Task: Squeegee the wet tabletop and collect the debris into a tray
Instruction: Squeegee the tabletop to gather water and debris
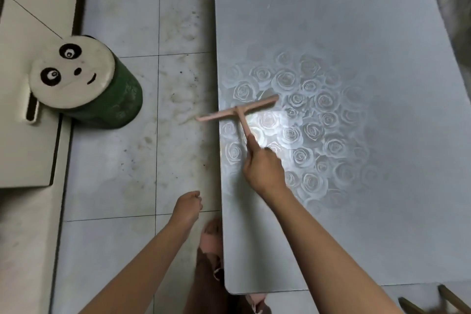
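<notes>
A pink T-shaped squeegee (238, 112) lies with its blade across the left edge of the grey rose-patterned tabletop (356, 46); the blade's left end sticks out over the floor. My right hand (263, 168) is shut on the squeegee's handle, above the table near its left edge. My left hand (187, 205) hangs over the floor just left of the table edge, its fingers curled in and nothing held. No tray or debris is visible.
A green stool with a panda-face top (76, 79) stands on the stained tile floor (142, 160) at left, against a white cabinet (25, 135). My foot in a pink sandal (212, 239) sits below the table's near-left corner.
</notes>
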